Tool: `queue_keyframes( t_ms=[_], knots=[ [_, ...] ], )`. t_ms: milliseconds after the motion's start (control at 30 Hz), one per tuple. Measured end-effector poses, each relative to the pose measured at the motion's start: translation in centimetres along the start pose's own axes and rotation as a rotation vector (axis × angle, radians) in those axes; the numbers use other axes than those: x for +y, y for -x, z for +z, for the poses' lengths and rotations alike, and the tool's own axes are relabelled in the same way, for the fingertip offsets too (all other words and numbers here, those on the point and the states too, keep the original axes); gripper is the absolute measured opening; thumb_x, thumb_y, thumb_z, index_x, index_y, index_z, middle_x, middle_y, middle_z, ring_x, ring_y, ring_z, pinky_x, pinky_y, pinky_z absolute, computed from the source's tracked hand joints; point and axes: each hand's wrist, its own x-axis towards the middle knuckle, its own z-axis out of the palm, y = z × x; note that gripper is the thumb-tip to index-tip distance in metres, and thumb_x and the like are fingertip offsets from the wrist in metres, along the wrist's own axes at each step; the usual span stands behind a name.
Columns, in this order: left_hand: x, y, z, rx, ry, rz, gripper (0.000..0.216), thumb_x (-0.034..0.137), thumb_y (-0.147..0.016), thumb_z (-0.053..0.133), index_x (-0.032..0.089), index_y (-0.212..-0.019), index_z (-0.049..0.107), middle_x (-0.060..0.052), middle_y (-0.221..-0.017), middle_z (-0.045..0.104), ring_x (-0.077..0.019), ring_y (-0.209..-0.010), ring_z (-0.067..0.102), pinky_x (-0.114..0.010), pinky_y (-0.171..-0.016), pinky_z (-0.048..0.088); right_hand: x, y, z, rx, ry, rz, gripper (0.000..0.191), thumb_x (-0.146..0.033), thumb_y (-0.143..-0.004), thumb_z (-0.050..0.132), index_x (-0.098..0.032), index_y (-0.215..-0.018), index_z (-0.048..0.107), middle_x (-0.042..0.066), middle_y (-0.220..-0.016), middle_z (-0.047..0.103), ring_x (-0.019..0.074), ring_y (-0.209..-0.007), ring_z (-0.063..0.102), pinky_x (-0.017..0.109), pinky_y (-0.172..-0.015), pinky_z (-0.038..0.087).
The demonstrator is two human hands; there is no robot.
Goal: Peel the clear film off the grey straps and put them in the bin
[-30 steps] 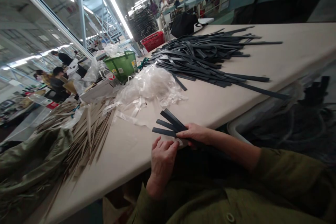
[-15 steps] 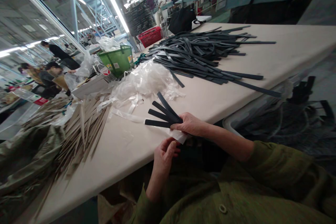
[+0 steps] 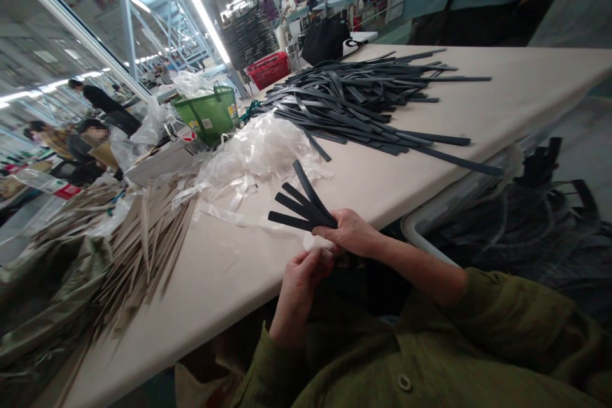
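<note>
My right hand (image 3: 354, 233) is closed on a fan of several dark flat strips (image 3: 299, 204) held just over the near edge of the long pale table (image 3: 526, 95). My left hand (image 3: 300, 277) sits below it at the table edge, fingers pinched on a white film strip (image 3: 316, 243) that runs up to the dark strips. Both sleeves are olive green.
A big heap of dark strips (image 3: 363, 99) lies mid-table, a pile of clear film scraps (image 3: 261, 153) in front of it. Tan strips (image 3: 143, 242) spread at left beside a green basket (image 3: 208, 113), a red basket (image 3: 268, 68) and a black bag (image 3: 325, 41). Other people work at far left.
My left hand went from lying flat on the table edge to pinching the white film under the dark strips. My right hand lifted the fan of strips slightly.
</note>
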Motion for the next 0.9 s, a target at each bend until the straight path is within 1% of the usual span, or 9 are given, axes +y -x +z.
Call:
queue_keyframes(
  t_ms=[67, 133, 267, 367, 467, 633, 800, 867, 900],
  knots=[
    [0.2, -0.4, 0.1, 0.048, 0.103, 0.032, 0.043, 0.043, -0.055, 0.09, 0.013, -0.075, 0.066, 0.001, -0.066, 0.068, -0.0095, -0.06, 0.063, -0.021, -0.064, 0.051, 0.3, 1.5, -0.9, 0.03, -0.005, 0.003, 0.033, -0.044, -0.083, 0.06, -0.013, -0.087, 0.069, -0.004, -0.052, 0.051, 0.0107, -0.043, 0.05, 0.019, -0.04, 0.036],
    [0.4, -0.9, 0.2, 0.105, 0.193, 0.064, 0.045, 0.042, -0.052, 0.092, 0.015, -0.071, 0.061, 0.004, -0.062, 0.064, -0.0087, -0.058, 0.062, -0.021, -0.063, 0.051, 0.8, 3.5, -1.8, 0.061, -0.005, 0.005, 0.037, -0.049, -0.084, 0.06, -0.013, -0.084, 0.07, -0.003, -0.053, 0.054, 0.0108, -0.043, 0.05, 0.02, -0.041, 0.038],
    [0.5, -1.9, 0.4, 0.181, 0.277, 0.066, 0.045, 0.04, -0.055, 0.092, 0.017, -0.077, 0.061, 0.001, -0.069, 0.069, -0.0127, -0.063, 0.068, -0.024, -0.062, 0.054, 2.3, 7.4, -2.9, 0.113, 0.026, 0.008, 0.04, -0.052, -0.086, 0.059, -0.015, -0.079, 0.069, 0.001, -0.061, 0.062, 0.0114, -0.044, 0.05, 0.022, -0.042, 0.039],
    [0.4, -2.4, 0.8, 0.17, 0.315, 0.066, 0.044, 0.036, -0.053, 0.093, 0.016, -0.079, 0.064, 0.001, -0.07, 0.071, -0.013, -0.063, 0.069, -0.023, -0.061, 0.054, 3.0, 9.1, -2.9, 0.139, 0.099, -0.001, 0.036, -0.048, -0.089, 0.056, -0.016, -0.079, 0.07, 0.002, -0.066, 0.065, 0.0138, -0.049, 0.054, 0.023, -0.044, 0.041],
    [0.3, -2.7, 1.1, 0.151, 0.339, 0.058, 0.039, 0.032, -0.056, 0.092, 0.016, -0.08, 0.066, 0.0, -0.073, 0.073, -0.012, -0.063, 0.069, -0.021, -0.06, 0.054, 3.3, 9.7, -2.8, 0.164, 0.189, -0.031, 0.033, -0.045, -0.091, 0.055, -0.018, -0.079, 0.069, 0.002, -0.068, 0.067, 0.0174, -0.057, 0.06, 0.025, -0.049, 0.044],
    [0.4, -2.7, 1.2, 0.175, 0.352, 0.05, 0.03, 0.03, -0.064, 0.088, 0.016, -0.081, 0.068, -0.002, -0.075, 0.074, -0.0132, -0.065, 0.07, -0.022, -0.061, 0.054, 4.0, 10.1, -3.1, 0.172, 0.273, -0.067, 0.033, -0.043, -0.094, 0.051, -0.02, -0.083, 0.071, 0.003, -0.075, 0.072, 0.0214, -0.066, 0.066, 0.029, -0.059, 0.05],
    [-0.4, -2.4, 1.6, 0.131, 0.291, 0.032, 0.04, 0.034, -0.054, 0.093, 0.015, -0.079, 0.069, -0.003, -0.074, 0.075, -0.0146, -0.067, 0.071, -0.022, -0.062, 0.054, 4.2, 9.7, -2.5, 0.175, 0.283, -0.091, 0.03, -0.04, -0.094, 0.051, -0.02, -0.095, 0.074, 0.006, -0.09, 0.076, 0.0263, -0.084, 0.07, 0.032, -0.072, 0.053],
    [-1.0, -2.2, 2.2, 0.094, 0.26, 0.023, 0.044, 0.037, -0.051, 0.094, 0.015, -0.079, 0.07, -0.003, -0.074, 0.075, -0.0142, -0.067, 0.071, -0.022, -0.064, 0.053, 3.9, 9.1, -2.0, 0.183, 0.285, -0.1, 0.031, -0.04, -0.094, 0.05, -0.021, -0.099, 0.073, 0.007, -0.094, 0.076, 0.0269, -0.087, 0.07, 0.032, -0.073, 0.053],
    [-1.3, -2.1, 2.5, 0.072, 0.245, 0.024, 0.044, 0.038, -0.051, 0.094, 0.015, -0.079, 0.07, -0.003, -0.073, 0.075, -0.0136, -0.066, 0.07, -0.022, -0.064, 0.053, 3.7, 8.7, -1.8, 0.188, 0.286, -0.104, 0.031, -0.04, -0.094, 0.05, -0.02, -0.097, 0.073, 0.007, -0.093, 0.076, 0.0266, -0.085, 0.07, 0.032, -0.071, 0.053]
  ],
)
